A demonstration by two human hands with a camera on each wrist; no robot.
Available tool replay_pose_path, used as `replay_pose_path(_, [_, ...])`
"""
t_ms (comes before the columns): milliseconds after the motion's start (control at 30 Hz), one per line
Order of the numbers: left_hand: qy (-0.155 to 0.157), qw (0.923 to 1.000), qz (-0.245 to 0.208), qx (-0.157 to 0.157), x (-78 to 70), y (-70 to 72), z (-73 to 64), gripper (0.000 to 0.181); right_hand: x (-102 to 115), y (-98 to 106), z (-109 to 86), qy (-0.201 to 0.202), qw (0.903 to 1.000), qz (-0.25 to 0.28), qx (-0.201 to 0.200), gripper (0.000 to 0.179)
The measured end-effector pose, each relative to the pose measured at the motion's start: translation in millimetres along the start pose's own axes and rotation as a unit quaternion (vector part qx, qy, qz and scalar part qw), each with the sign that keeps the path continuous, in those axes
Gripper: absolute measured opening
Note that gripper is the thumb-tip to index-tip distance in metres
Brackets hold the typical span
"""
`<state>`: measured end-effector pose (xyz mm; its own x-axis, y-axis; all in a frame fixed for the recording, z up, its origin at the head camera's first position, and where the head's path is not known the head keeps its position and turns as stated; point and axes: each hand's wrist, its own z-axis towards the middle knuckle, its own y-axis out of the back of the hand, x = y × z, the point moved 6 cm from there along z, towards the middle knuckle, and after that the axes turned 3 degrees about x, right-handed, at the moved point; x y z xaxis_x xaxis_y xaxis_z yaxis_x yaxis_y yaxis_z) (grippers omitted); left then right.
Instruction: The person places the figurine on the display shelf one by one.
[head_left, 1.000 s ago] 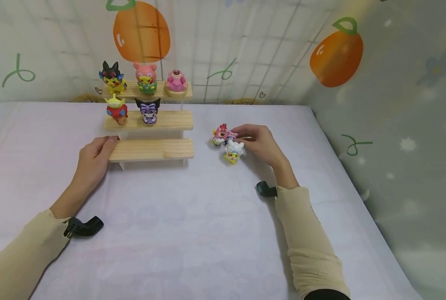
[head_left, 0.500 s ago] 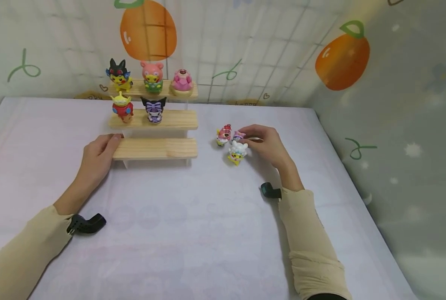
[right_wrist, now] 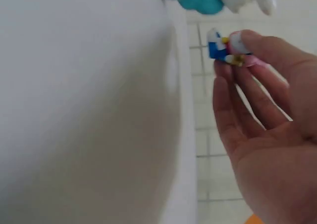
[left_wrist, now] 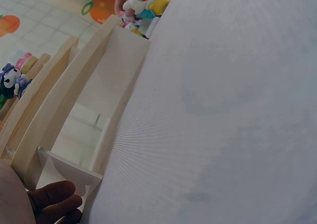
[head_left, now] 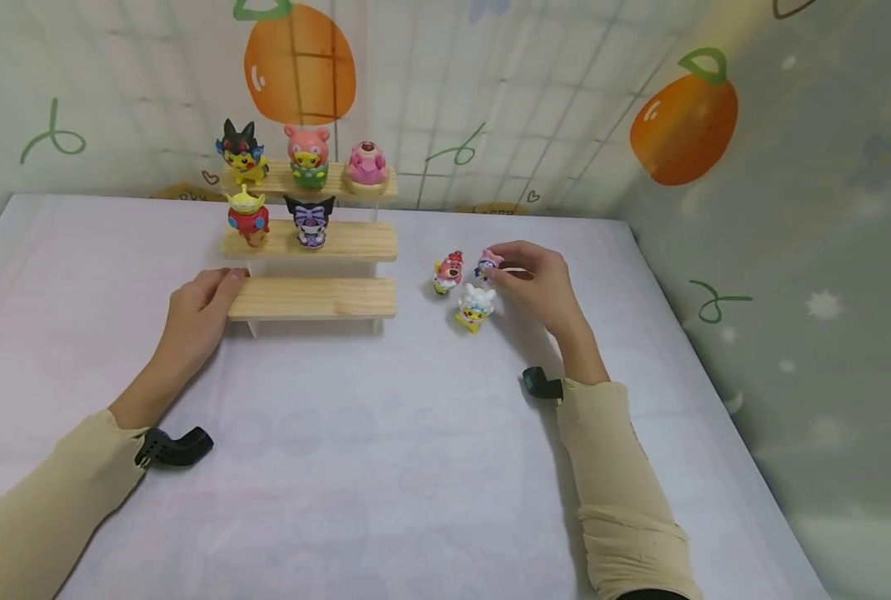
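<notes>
My right hand [head_left: 541,287] pinches a small figurine [head_left: 488,262] with a pink top and blue body between thumb and fingertips, right of the display stand. In the right wrist view this figurine [right_wrist: 229,49] lies tilted sideways across the fingertips. Just in front of it stands a yellow figurine in a white fluffy hood [head_left: 476,307]. Left of the held one is a pink figurine with a red top [head_left: 448,272]. At the stand's left end, my left hand [head_left: 199,315] grips the lowest wooden step [head_left: 313,298]. Its fingers [left_wrist: 57,192] reach beside the clear side support in the left wrist view.
The middle step [head_left: 358,240] bears a green-headed figurine in red [head_left: 248,218] and a black-eared purple one [head_left: 312,223]. Three more figurines stand on the top step [head_left: 335,177]. A patterned curtain [head_left: 535,100] hangs behind the white-covered table [head_left: 385,467].
My right hand has lifted the pink-and-blue figurine slightly up and away from the other two. My left hand keeps its grip on the step. The view has shifted a little.
</notes>
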<state>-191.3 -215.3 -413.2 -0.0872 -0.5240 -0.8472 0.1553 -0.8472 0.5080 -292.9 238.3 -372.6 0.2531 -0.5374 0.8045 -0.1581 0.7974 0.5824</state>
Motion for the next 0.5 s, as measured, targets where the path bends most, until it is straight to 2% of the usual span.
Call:
replay_pose_path(200, [-0.006,1.0000,0.003,-0.005,-0.9,1.2,1.5,0.057,20.0,17.2,-2.8,0.015,0.9991,0.010,-0.039,0.036])
replay_pose_path(367, [-0.005,1.0000,0.002,-0.008,-0.7,1.4,1.8,0.056,25.6,20.0,-1.6,0.040,0.9980,0.019,-0.045,0.034])
replay_pose_path(500, [0.000,1.0000,0.003,-0.004,-0.3,0.5,1.2,0.057,44.9,17.9,-3.8,0.070,0.9962,0.030,-0.042,0.032])
